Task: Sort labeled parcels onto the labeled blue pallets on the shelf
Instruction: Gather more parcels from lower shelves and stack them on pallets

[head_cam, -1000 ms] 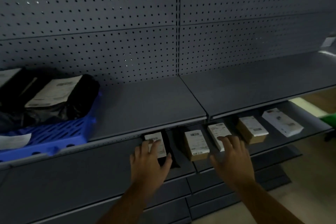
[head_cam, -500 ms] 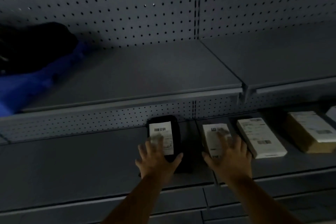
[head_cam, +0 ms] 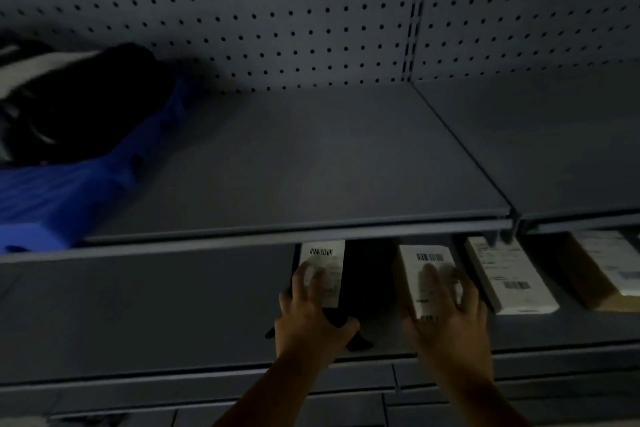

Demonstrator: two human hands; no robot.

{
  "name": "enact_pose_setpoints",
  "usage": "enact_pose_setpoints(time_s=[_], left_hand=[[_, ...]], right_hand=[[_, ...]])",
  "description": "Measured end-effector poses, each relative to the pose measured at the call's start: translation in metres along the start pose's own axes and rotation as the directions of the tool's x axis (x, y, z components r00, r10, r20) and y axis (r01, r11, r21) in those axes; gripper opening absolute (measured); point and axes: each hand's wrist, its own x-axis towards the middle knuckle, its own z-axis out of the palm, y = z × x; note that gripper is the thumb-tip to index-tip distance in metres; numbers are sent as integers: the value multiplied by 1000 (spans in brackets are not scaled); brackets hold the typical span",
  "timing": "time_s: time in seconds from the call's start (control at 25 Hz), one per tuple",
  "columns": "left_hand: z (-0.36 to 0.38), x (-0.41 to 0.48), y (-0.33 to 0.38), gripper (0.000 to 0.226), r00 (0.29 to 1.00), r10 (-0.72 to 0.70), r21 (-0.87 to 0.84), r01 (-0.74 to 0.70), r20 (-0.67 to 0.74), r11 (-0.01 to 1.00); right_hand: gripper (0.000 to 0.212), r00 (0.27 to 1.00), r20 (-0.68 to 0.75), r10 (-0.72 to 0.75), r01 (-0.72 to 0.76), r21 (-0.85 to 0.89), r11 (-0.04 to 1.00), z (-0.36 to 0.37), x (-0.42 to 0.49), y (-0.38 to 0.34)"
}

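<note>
Dim grey pegboard (head_cam: 242,10) shelving, poor light. Risks I see: the upper shelf (head_cam: 311,156) lip overhangs both parcels, so a steep lift could knock one against it. The soft black bag parcel (head_cam: 367,274) may sag and slip from a single hand. Left hand (head_cam: 311,319) lies spread on the bag's white label, thumb out by its near edge. Right hand (head_cam: 446,319) lies spread on the brown box parcel (head_cam: 420,270) just beside. Neither grips yet, I judge. Blue pallet (head_cam: 69,191) sits on the upper shelf, well apart to the left.
</note>
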Motion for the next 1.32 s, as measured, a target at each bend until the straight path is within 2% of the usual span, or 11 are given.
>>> enact_pose_setpoints(time_s=[0.12,0.32,0.52,0.72,0.88,1.04,1.16,1.32], left_hand=[[-40,-37,-6,97,999,9,-41,-10,-31,999],[-111,-93,-11,98,994,-34,-55,28,-108,998],[-154,-161,-26,95,974,-141,-51,134,-179,990],[-185,-231,-53,94,923,-262,-57,257,-282,965],[-223,-292,-86,96,850,-341,-66,345,-402,936],[-266,-351,-120,91,740,-433,-73,466,-516,882],[-296,-383,-144,90,683,-466,-80,516,-562,853],[-340,-408,-176,86,657,-484,-76,547,-579,833]], right_hand=[[85,999,-13,-49,49,14,999,-33,-17,-27],[93,986,87,-140,138,29,990,-82,-25,-71],[105,934,236,-268,259,69,963,-108,-50,-108],[101,817,368,-444,415,160,896,-111,-89,-151],[101,665,458,-590,510,299,807,-108,-131,-210],[95,558,436,-706,599,377,706,-104,-179,-277],[93,479,416,-773,614,471,633,-102,-203,-323],[93,390,363,-847,690,494,529,-100,-222,-382]])
